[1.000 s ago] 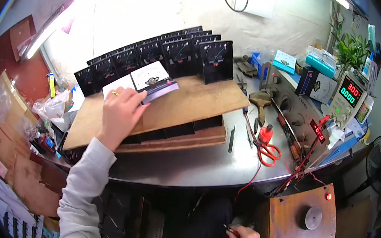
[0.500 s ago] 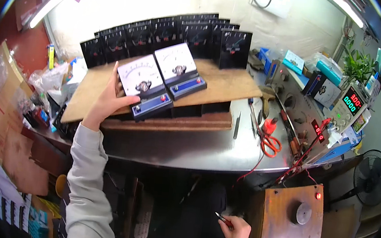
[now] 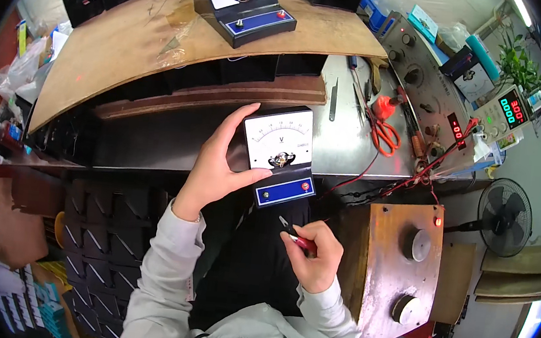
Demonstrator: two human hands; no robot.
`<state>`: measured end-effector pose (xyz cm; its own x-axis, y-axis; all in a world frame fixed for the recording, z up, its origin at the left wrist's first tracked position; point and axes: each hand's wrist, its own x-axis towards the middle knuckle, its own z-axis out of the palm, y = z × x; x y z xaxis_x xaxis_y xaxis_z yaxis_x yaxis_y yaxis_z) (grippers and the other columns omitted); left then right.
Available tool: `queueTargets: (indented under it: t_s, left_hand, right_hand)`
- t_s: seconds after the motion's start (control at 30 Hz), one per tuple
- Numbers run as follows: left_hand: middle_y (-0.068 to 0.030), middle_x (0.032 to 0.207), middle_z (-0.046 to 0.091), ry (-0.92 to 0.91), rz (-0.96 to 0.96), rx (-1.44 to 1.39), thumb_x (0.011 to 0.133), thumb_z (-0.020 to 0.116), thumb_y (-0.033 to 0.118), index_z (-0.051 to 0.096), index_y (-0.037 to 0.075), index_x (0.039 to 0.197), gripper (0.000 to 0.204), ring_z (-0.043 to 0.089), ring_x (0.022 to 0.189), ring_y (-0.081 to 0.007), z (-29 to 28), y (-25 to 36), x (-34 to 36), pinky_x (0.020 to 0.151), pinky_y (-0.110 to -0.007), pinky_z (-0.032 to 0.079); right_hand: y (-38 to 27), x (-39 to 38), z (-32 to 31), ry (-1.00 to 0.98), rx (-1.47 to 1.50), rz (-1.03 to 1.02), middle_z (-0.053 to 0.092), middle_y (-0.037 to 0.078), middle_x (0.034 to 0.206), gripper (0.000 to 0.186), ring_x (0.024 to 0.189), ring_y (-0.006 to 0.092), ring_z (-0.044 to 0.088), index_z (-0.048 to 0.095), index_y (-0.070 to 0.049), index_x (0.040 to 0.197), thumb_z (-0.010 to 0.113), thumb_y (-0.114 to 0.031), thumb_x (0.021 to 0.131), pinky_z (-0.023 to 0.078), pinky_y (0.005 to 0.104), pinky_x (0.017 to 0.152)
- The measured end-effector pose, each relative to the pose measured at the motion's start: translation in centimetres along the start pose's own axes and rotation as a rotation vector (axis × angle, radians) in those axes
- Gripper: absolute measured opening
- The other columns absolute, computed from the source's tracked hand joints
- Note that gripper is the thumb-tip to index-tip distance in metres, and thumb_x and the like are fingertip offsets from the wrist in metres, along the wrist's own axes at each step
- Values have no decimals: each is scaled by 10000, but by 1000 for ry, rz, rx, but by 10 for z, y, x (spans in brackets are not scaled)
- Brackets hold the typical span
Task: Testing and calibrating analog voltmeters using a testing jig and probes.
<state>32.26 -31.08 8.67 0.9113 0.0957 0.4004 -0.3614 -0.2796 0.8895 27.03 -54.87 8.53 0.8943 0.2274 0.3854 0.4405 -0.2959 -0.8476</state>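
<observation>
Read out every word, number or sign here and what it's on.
I won't copy wording or figures; this is where they stand.
Held meter, left hand: single letter under a curved scale; scale figures and small corner print too tiny to read.
Second meter on the wooden board: similar dial, partly cut off.
Pale bench device: red and green lit digits.
Grey panel: red lit digits.
Pale top: lettering partly lost in folds.
</observation>
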Motion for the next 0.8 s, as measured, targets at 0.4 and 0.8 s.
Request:
queueTargets:
  t_s: [0.4, 0.8]
  left_hand:
    - [-197, 1558, 402, -69, -22, 111, 716, 876, 205, 279, 73, 1569, 1050, 416, 1421, -383, -4, 7, 0, 1155, -442, 342]
    - [-143, 1474, 442, -125, -114, -44, 791, 742, -89, 92, 170, 1630, 1093, 485, 1326, -219, -1, 8, -2, 1101, -369, 409]
  right_hand:
    - [-7, 24, 19, -34, -30, -26, 610, 35, 797, 306, 652, 119, 558, 650, -5, 928, 866, 23, 712, 446, 251, 563]
    - [15, 46, -25, 77, -132, -83, 608, 65, 750, 201, 712, 114, 588, 637, 30, 807, 816, 94, 743, 476, 243, 655]
